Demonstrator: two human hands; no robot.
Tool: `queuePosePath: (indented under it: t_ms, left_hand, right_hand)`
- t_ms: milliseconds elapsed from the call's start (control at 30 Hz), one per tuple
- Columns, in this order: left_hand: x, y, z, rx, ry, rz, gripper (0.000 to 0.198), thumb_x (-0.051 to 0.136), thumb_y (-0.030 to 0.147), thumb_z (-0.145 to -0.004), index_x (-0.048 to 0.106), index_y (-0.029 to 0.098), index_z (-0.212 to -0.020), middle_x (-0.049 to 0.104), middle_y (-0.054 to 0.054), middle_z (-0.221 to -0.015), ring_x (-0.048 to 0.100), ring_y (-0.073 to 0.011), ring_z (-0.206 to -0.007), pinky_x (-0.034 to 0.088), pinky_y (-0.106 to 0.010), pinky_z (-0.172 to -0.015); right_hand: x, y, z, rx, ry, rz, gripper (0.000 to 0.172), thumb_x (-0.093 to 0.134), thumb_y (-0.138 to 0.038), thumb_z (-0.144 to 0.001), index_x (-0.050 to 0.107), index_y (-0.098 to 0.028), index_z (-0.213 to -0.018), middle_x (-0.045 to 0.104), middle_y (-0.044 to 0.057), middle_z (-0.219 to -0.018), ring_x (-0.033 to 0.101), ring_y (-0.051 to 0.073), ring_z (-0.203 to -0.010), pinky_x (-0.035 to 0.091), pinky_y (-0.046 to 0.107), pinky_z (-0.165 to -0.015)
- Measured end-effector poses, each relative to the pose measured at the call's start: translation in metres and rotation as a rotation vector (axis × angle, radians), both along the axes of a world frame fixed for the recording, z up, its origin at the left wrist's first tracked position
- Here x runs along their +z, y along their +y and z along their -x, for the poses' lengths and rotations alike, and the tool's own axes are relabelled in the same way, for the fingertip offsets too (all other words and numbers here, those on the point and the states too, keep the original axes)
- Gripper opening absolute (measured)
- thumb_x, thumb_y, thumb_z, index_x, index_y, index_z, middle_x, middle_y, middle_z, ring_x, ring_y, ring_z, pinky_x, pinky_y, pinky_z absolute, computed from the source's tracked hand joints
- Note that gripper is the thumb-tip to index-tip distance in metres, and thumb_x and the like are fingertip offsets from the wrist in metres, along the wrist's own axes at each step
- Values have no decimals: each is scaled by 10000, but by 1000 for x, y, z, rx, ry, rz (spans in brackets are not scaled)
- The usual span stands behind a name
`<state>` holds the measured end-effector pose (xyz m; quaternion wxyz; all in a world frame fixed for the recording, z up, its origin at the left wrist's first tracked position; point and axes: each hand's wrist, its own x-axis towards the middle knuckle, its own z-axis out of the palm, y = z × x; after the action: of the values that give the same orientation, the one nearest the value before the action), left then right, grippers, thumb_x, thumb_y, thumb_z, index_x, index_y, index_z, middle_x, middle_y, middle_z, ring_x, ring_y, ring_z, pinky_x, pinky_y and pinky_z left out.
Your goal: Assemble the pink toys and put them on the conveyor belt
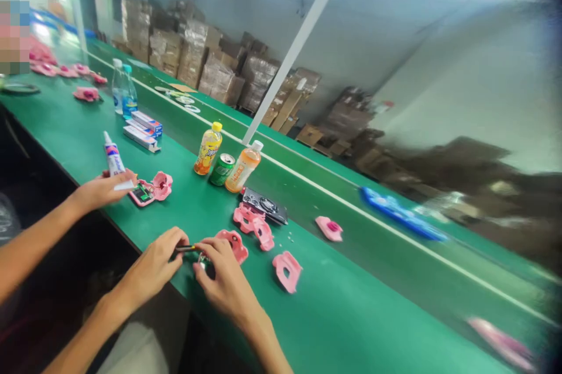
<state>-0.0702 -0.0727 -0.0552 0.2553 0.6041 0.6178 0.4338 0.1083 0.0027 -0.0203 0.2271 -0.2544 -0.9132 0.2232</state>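
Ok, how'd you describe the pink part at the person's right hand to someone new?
On the green workbench, find the left hand and right hand at its near edge. A pink plastic housing sits against the right hand's fingers. It's the only pink piece touching them; the others lie apart.

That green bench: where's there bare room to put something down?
Bare bench lies right of the pink shell, below the white stripe. A smaller patch sits between the boxes and yellow bottle. It's crowded around the left hand and right hand.
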Motion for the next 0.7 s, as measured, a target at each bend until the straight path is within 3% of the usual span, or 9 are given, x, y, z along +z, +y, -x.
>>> queuePosePath:
  t_ms: [67,133,233,333,467,700]
  left_hand:
    - [2,0,-4,-7,-82,-42,91,504,191,-868,589,225,-866,618,-20,-906,618,-208,-890,465,-329,-826]
    - [3,1,-11,85,-265,-54,73,567,258,-859,617,220,-897,645,-24,-915,646,-208,-875,495,-332,-819]
    - [3,4,-23,241,-763,35,337,700,435,-801,634,181,-1012,704,-57,-924,688,-207,-783,559,-352,-775]
    - [6,6,-30,213,-1109,91,522,830,498,-705,683,134,-1048,744,-83,-913,704,-200,-789,584,-330,-791]
    - [8,8,-31,144,-1218,74,457,883,458,-681,767,131,-978,768,-93,-948,695,-183,-818,584,-289,-793]
    - [-1,17,-35,9,-1192,-6,369,762,493,-820,809,136,-899,760,-89,-857,636,-154,-724,546,-267,-721]
  right_hand:
    - [0,2,0,10,94,12,303,723,-122,-882,687,-208,-1170,710,51,-1126,643,194,-1045,528,322,-944]
    - [-6,4,4,19,170,-42,215,711,-128,-902,702,-221,-1095,736,18,-1007,670,166,-930,540,279,-851]
    - [-19,6,10,-15,267,-144,149,637,-116,-943,698,-194,-1054,739,48,-961,677,180,-886,546,288,-808]
    - [-23,5,9,1,300,-171,188,636,-166,-955,685,-176,-1136,727,99,-1063,677,202,-976,555,316,-868]
    - [-12,8,6,74,296,-3,163,612,-206,-977,714,-212,-1104,725,68,-1040,682,169,-935,558,278,-824]
    - [-6,20,14,-90,277,69,143,580,-143,-940,702,-203,-985,728,21,-880,672,160,-786,517,259,-720]
